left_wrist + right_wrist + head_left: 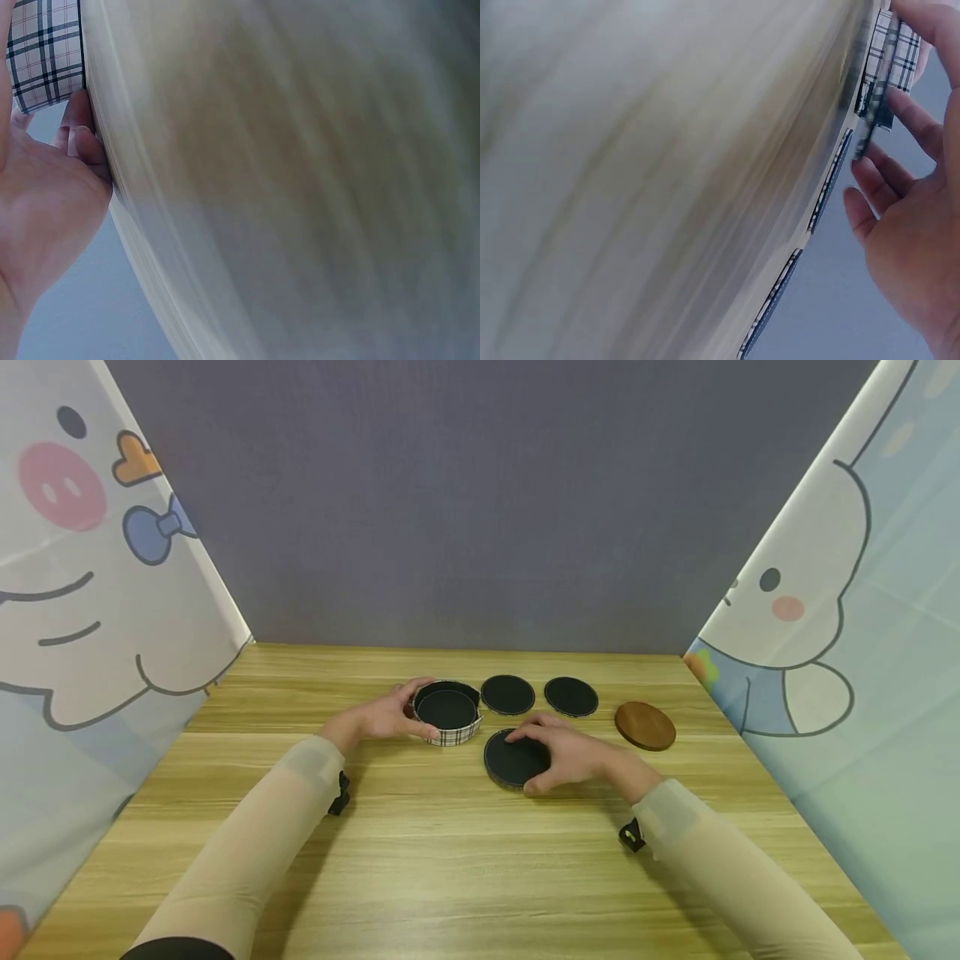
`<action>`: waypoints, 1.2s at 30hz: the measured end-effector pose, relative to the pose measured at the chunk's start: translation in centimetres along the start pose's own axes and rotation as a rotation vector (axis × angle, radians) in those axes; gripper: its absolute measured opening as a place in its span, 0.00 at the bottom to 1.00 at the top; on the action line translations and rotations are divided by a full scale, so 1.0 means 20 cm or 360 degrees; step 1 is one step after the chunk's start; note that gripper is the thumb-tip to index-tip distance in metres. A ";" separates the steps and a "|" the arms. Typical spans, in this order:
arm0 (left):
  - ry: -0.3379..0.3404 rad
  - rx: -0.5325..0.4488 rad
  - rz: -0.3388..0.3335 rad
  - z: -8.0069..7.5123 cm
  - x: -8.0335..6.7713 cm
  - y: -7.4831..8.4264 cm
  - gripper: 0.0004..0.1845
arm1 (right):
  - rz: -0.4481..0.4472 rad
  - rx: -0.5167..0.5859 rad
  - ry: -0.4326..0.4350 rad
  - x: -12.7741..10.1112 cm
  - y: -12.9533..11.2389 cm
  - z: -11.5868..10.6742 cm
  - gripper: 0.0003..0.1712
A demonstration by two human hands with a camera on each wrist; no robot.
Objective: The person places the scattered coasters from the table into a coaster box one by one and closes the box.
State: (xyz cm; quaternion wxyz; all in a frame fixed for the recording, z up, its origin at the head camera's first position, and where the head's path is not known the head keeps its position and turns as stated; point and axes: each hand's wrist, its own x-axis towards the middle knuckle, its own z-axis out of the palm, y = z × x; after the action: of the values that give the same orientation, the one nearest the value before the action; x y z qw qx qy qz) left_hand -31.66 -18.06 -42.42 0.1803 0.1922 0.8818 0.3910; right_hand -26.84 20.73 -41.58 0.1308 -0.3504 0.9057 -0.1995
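Note:
My left hand point(386, 710) grips a round coaster holder point(457, 737) from its left side, thumb at the front and fingers behind. The holder has a plaid outer wall, a black inside and a gap in its wall on the right. In the left wrist view part of the plaid wall point(46, 52) shows beside the palm. My right hand point(566, 752) holds a round black coaster point(513, 764) by its edge, in front and to the right of the holder. Seen in the right wrist view, this coaster point(881, 86) is edge-on between thumb and fingers, overlapping the holder.
Two more black round coasters, a left one point(507, 694) and a right one point(572, 696), lie flat behind the right hand. Farther right lies a round brown wooden disc point(645, 726). A grey panel point(480, 510) stands behind the wooden table point(465, 877), with printed cloth at both sides.

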 end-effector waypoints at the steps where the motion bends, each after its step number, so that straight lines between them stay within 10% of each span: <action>1: 0.0002 0.0005 0.0002 0.00 0.00 0.00 0.64 | -0.0006 0.0009 0.0024 0.00 0.00 0.00 0.46; 15: -0.0006 0.0005 0.0014 -0.01 0.00 0.00 0.64 | -0.0059 0.0039 0.0366 0.05 -0.04 -0.02 0.44; 36: -0.0030 -0.0014 -0.0021 -0.01 0.00 0.00 0.64 | -0.0006 0.0043 0.0380 0.35 -0.12 -0.02 0.44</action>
State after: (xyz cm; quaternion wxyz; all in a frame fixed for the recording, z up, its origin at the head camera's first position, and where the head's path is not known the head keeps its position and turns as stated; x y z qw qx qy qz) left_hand -31.69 -18.16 -42.31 0.1919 0.1893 0.8796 0.3920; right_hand -30.65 14.33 -40.71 0.0264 -0.3241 0.9114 -0.2524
